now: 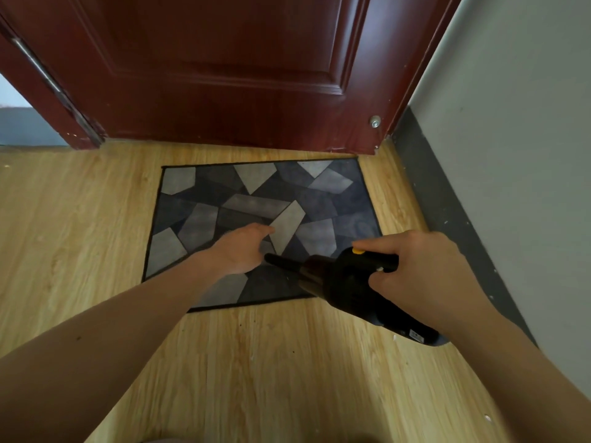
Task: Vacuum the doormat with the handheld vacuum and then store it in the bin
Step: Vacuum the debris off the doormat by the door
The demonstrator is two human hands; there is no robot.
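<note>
Right hand (pixel 425 276) grips the black vacuum (pixel 348 286) by its handle, forefinger stretched toward the yellow button (pixel 358 251), slim nozzle (pixel 281 262) pointing left over the mat's near edge. Left hand (pixel 246 247) is flat, fingers straight, over the mat (pixel 262 199), a grey-and-navy patchwork of angular shapes with black trim, lying on the wood floor (pixel 80 219) by the red door (pixel 224 65).

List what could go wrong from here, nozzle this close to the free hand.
1. The left hand lies just ahead of the nozzle of the handheld vacuum; a forward stroke may strike its fingers.
2. The doormat sits on smooth wood floor; suction could drag or bunch it.
3. No bin is in view.
</note>
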